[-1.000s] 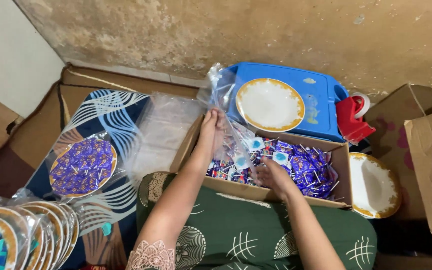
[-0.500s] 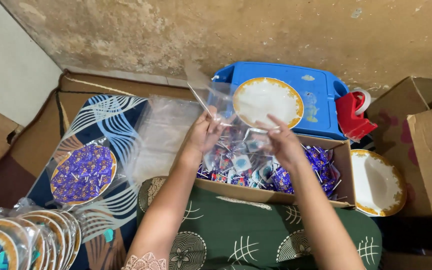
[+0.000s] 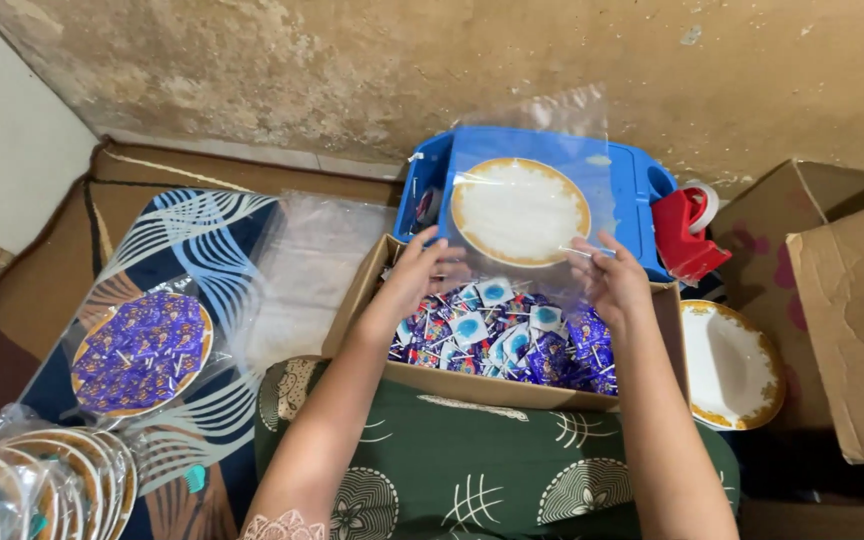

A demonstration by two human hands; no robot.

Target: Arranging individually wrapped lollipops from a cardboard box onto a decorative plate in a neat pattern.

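Above a cardboard box [image 3: 512,385] of small wrapped candies [image 3: 512,335], a person holds a clear plastic bag [image 3: 532,200] up with both hands.

The left hand [image 3: 417,275] pinches the bag's lower left edge, the right hand [image 3: 607,280] its lower right edge. Seen through the bag, just beyond the hands, a gold-rimmed white plate [image 3: 519,210] lies on a blue tray [image 3: 642,185]. A red tape dispenser [image 3: 687,235] sits right of the right hand; a bagged plate of candies [image 3: 140,352] lies well left.

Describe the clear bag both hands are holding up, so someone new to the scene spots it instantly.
Start at the open cardboard box of small blue and purple packets in front of the person. Just above it, the left hand and right hand hold up the clear plastic bag by its sides. Unlike the flat clear bags lying left of the box, it stands upright before the blue tray.
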